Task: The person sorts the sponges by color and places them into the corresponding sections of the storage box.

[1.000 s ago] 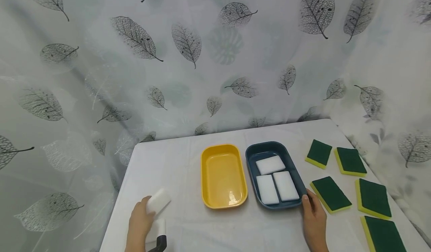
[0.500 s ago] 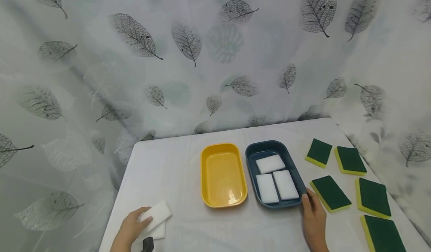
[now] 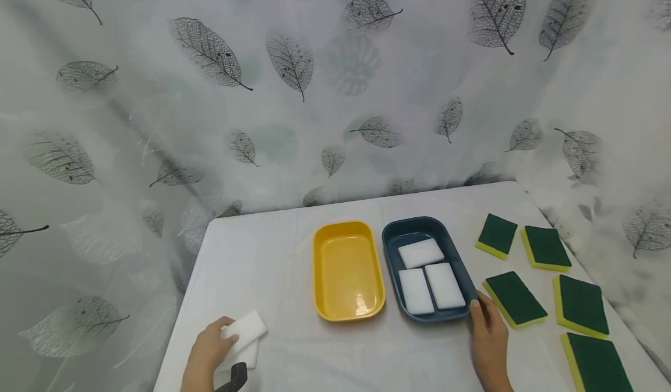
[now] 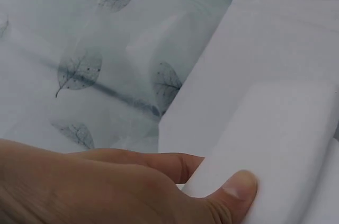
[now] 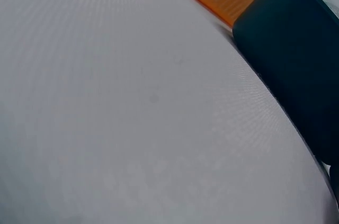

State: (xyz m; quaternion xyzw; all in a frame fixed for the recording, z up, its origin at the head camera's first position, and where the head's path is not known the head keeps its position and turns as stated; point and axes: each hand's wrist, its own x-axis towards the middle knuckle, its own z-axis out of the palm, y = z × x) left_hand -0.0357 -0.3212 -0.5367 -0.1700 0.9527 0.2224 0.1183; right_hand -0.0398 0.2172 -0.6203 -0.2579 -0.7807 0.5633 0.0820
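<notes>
In the head view my left hand (image 3: 207, 348) pinches a white sponge block (image 3: 245, 331) between thumb and fingers, at the table's near left. A second white block (image 3: 246, 355) lies partly hidden beneath it. The left wrist view shows the thumb (image 4: 239, 187) pressed on the upper face of the held white block (image 4: 275, 139). My right hand (image 3: 490, 339) grips the near right corner of a dark blue tray (image 3: 389, 242). Three white blocks (image 3: 444, 286) lie inside that tray. In the right wrist view the tray's outer wall (image 5: 291, 60) shows, but the hand does not.
A yellow tray (image 3: 348, 269) stands just left of the blue one. Several green-and-yellow scouring sponges (image 3: 516, 300) are spread along the table's right side. A leaf-patterned curtain (image 3: 335, 89) hangs behind and beside the white-covered table (image 3: 293, 299).
My left hand has moved slightly left, and the white sponge block it holds has turned and come lower over the other block. My right hand stays at the blue tray's corner.
</notes>
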